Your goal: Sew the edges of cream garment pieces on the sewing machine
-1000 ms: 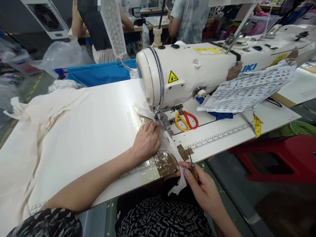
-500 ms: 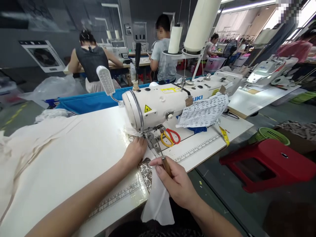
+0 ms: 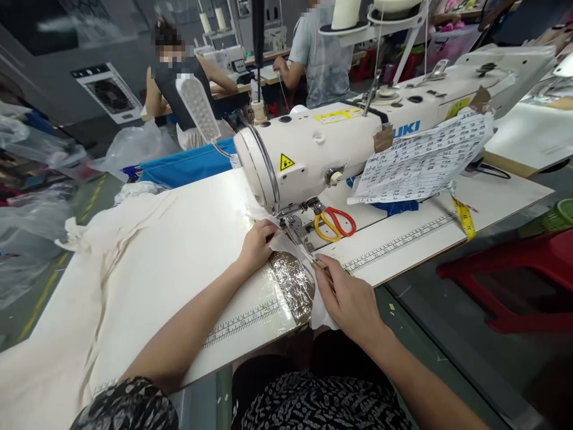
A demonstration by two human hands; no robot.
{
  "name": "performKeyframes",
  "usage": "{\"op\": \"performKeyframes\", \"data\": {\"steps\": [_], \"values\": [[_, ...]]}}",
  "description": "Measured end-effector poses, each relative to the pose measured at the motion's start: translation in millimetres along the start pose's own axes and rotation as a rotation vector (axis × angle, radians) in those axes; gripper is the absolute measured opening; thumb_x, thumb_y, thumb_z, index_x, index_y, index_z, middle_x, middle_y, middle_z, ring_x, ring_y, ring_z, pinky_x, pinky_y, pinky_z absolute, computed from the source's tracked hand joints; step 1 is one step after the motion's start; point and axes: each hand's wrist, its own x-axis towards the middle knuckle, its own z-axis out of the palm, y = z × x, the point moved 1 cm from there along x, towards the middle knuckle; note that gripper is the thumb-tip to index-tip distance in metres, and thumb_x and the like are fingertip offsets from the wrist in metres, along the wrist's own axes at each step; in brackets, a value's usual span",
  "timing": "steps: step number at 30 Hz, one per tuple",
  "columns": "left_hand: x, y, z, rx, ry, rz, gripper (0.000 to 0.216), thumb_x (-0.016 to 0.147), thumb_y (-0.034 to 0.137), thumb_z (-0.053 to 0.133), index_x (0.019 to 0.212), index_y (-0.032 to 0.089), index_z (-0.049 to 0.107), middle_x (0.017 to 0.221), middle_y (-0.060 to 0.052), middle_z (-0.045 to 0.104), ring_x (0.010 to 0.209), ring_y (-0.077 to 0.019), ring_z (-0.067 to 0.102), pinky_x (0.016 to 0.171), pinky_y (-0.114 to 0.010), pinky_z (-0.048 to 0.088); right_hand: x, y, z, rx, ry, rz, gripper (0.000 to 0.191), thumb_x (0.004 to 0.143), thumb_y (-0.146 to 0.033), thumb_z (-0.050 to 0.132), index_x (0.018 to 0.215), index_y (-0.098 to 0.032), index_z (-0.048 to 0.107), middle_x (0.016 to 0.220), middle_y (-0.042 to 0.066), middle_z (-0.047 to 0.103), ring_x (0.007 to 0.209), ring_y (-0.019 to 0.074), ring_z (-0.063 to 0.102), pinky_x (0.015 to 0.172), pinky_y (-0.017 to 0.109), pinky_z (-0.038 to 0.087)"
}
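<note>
My left hand (image 3: 257, 245) has its fingers curled down on a thin white fabric piece (image 3: 323, 315), right beside the presser foot of the sewing machine (image 3: 308, 143). The fabric runs from the needle area toward me and hangs over the table's front edge. In my right hand (image 3: 353, 295) is an awl with a wooden handle (image 3: 327, 275), its thin metal shaft pointing toward the presser foot. The right fingers are closed round the handle, against the fabric. Scissors (image 3: 329, 224) with one yellow and one red handle lie just right of the needle.
A large cream cloth (image 3: 116, 239) covers the table's left side. Written paper sheets (image 3: 421, 158) hang on the machine, with a yellow tape measure (image 3: 464, 220) beside them. A red stool (image 3: 514, 275) stands at right. Two people work behind the blue cloth trough (image 3: 188, 164).
The view has tilted down and come closer to the machine. My right hand has turned, its index finger now wrapped round the awl, the awl lower along the fabric. My left hand stays by the presser foot.
</note>
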Motion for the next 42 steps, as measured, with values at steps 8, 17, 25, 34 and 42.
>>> {"op": "performKeyframes", "data": {"steps": [8,17,25,34,42], "values": [[0,-1,-7,-0.109,-0.020,-0.046,0.015,0.090,0.028,0.064,0.084,0.019,0.073,0.101,-0.008,0.073,0.093,-0.0225,0.069,0.078,-0.034,0.057,25,-2,26,-0.179,0.014,-0.162,0.040,0.107,-0.024,0.036,0.130,-0.011,0.066,0.106,0.009,0.079,0.075,0.0147,0.071,0.055,0.025,0.042],[2,2,-10,-0.102,-0.003,-0.029,0.015,0.091,0.030,0.062,0.085,0.020,0.072,0.098,-0.006,0.073,0.091,-0.0211,0.070,0.080,-0.035,0.058,30,-2,29,-0.201,0.000,-0.103,0.041,0.106,-0.023,0.036,0.130,-0.011,0.067,0.100,0.009,0.079,0.072,0.0150,0.070,0.055,0.027,0.041],[2,2,-8,-0.101,0.027,-0.036,0.016,0.091,0.034,0.062,0.087,0.021,0.070,0.096,-0.005,0.073,0.090,-0.0208,0.070,0.079,-0.034,0.057,38,-5,30,-0.224,-0.078,-0.089,0.037,0.104,-0.020,0.041,0.128,-0.014,0.068,0.097,0.008,0.078,0.069,0.0150,0.067,0.052,0.029,0.037],[3,9,-7,-0.012,0.006,-0.059,0.020,0.091,0.039,0.058,0.087,0.021,0.066,0.093,-0.005,0.070,0.088,-0.0213,0.067,0.078,-0.035,0.056,40,-4,31,-0.189,-0.069,-0.090,0.035,0.105,-0.019,0.043,0.130,-0.015,0.066,0.096,0.008,0.077,0.069,0.0149,0.066,0.052,0.029,0.037],[4,8,-6,0.029,-0.014,-0.099,0.009,0.087,0.030,0.059,0.084,0.022,0.061,0.093,-0.004,0.070,0.088,-0.0208,0.066,0.075,-0.034,0.054,38,-4,32,-0.255,-0.033,-0.113,0.036,0.105,-0.019,0.040,0.127,-0.014,0.068,0.093,0.008,0.077,0.067,0.0153,0.066,0.054,0.029,0.040]]}}
